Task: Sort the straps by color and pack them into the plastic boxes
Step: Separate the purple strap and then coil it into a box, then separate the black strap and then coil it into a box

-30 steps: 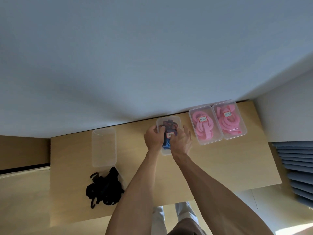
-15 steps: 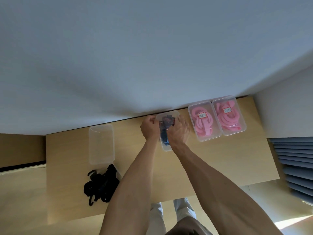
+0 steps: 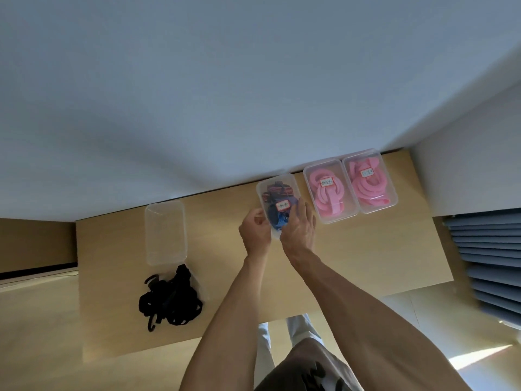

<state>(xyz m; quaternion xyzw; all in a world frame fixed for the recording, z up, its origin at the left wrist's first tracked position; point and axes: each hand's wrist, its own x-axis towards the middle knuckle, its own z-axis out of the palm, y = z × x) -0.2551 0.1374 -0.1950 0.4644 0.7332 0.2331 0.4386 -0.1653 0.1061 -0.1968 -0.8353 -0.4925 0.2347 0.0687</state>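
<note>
A pale grey-blue wall [image 3: 225,94] fills the upper part of the view, and a light wooden counter [image 3: 366,249] stands pushed against it. A second white wall [image 3: 465,170] meets it at the right corner. Below that hang grey-blue window blinds [image 3: 490,263]. The floor [image 3: 42,334] is light wood, with a bright patch of sunlight [image 3: 479,359] at lower right.
</note>
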